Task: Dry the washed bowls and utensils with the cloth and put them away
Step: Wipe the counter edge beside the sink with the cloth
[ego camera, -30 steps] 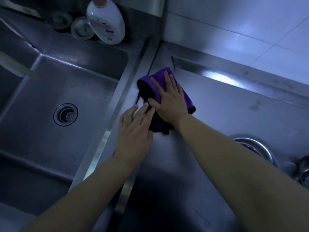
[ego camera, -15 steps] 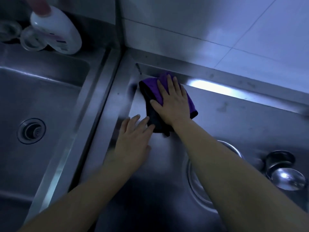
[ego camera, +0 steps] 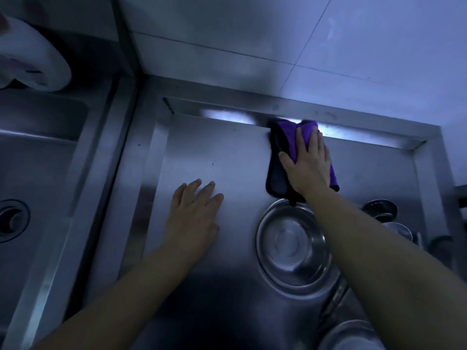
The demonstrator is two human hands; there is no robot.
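Right hand (ego camera: 307, 164) flat on the purple cloth (ego camera: 288, 137), fingers straight; left hand (ego camera: 193, 213) flat, empty, on the steel counter (ego camera: 227, 152)

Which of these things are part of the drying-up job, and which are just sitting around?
Part of the job:
purple cloth, pressed flat under the right hand
large steel bowl
small steel bowls
left hand, flat on the draining board

Just lying about:
white bottle
sink basin

One purple cloth (ego camera: 284, 137), at least three steel bowls (ego camera: 290, 246), one white bottle (ego camera: 32, 66), two hands (ego camera: 194, 210).
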